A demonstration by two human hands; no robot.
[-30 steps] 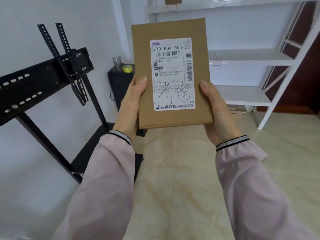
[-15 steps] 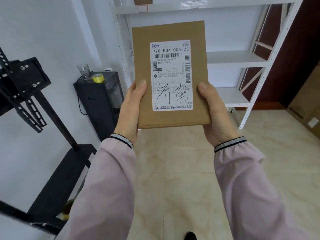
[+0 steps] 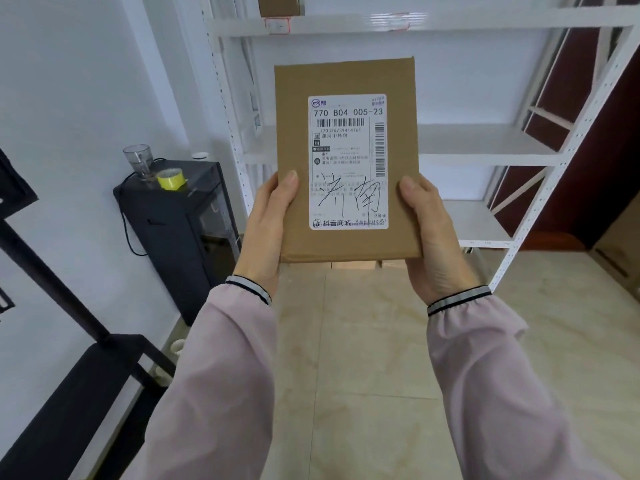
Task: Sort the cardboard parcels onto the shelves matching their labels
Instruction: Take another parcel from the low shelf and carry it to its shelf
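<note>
cardboard parcel stands upright, long axis vertical, label facing the wearer. left hand and right hand clamp its lower side edges, fingers closed on it. white shelves lie just behind; both hands equally near.

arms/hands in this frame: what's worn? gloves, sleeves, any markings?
No gloves: left hand and right hand are bare, with no rings or watch visible. Both arms wear loose pale pink sleeves ending in grey elastic cuffs with dark stripes. No logos.
</note>
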